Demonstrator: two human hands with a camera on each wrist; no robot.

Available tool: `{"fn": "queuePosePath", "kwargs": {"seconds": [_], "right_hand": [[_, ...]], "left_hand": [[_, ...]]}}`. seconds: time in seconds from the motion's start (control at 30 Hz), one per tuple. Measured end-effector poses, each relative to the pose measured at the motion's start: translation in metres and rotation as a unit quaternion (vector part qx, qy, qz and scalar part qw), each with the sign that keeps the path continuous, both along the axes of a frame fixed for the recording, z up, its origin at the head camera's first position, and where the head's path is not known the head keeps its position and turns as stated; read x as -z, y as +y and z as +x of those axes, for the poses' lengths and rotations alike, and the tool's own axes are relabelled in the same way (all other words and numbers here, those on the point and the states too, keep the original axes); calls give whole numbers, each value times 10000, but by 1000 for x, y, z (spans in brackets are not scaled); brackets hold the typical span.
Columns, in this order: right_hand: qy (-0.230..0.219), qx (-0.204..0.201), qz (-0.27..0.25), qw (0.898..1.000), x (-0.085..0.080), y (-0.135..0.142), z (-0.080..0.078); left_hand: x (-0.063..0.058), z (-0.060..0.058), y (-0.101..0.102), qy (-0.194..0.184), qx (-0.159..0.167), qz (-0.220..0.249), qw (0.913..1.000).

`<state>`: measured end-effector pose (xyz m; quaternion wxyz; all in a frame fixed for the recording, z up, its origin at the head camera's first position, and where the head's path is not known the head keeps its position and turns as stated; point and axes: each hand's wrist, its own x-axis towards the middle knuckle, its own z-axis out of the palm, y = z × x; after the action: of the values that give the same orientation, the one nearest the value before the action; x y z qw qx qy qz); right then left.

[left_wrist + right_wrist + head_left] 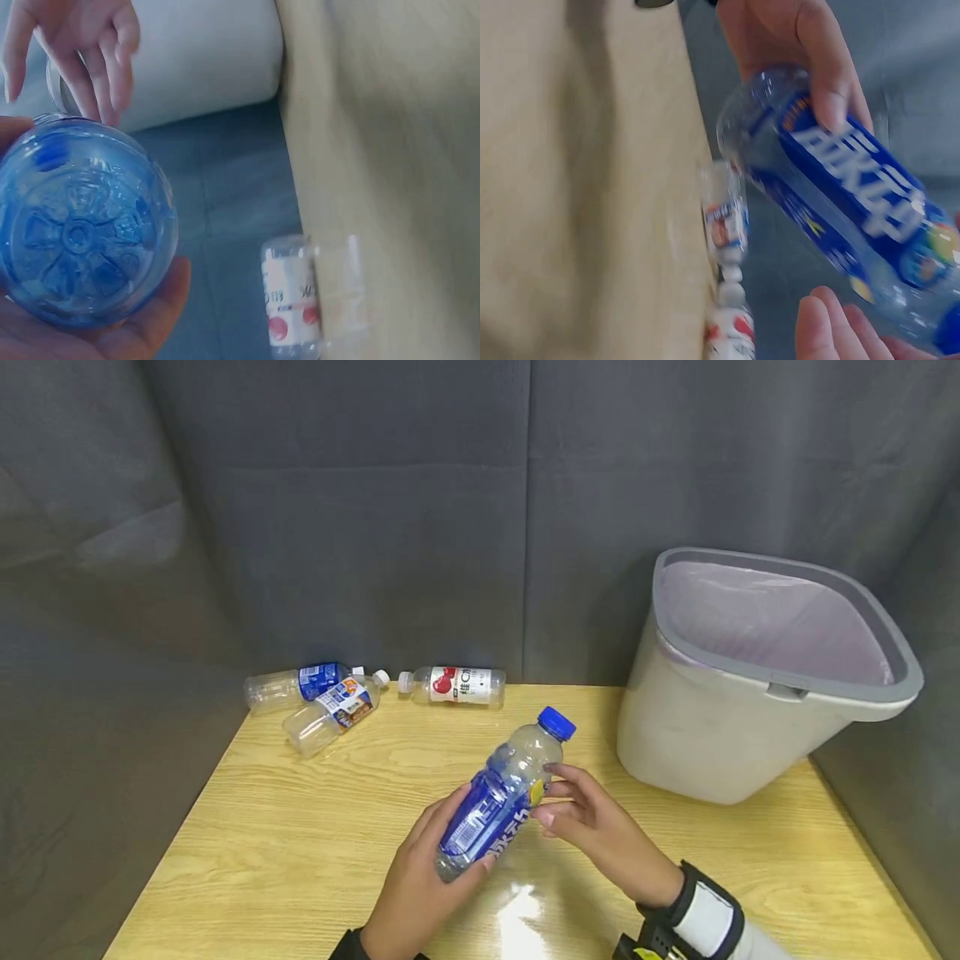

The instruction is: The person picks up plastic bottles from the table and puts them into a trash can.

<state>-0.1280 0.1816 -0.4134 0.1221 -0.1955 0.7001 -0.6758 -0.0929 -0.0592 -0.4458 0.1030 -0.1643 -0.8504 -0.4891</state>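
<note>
Closest thing to the lens is a clear bottle (86,225), its ridged base filling a good chunk of the left wrist view. It's in the left hand (420,877), which has a proper grip round the lower part, thumb on one side and fingers on the other. So the bottle is up off the table (300,860), tilted, with its blue cap (557,723) angled away from the person and a bit to the right.

Right hand (600,827) is over on the bottle's right side, fingers loosely apart and not wrapped round anything. Its fingertips are right by the upper end of the blue label (480,827), but honestly can't tell if they're touching.

Three more bottles lie at the back edge: a blue-labelled one (273,692), an orange-and-blue one (311,727) just beside it, and a cherry-print one (465,686). Big pale bin (690,727) stands off to the right, grey rim and liner.
</note>
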Motion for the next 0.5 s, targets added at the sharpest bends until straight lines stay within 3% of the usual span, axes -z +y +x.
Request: {"fn": "queuePosePath", "kwargs": {"seconds": [0.23, 0.33, 0.5], "right_hand": [[-404, 44, -640, 9971, 21, -11, 8], [-446, 95, -643, 9969, 24, -12, 8], [-374, 27, -584, 9976, 24, -14, 7]], "left_hand": [[9, 7, 12, 275, 729, -8, 9970], [11, 8, 15, 268, 857, 4, 9960], [12, 9, 14, 270, 775, 8, 9966]]}}
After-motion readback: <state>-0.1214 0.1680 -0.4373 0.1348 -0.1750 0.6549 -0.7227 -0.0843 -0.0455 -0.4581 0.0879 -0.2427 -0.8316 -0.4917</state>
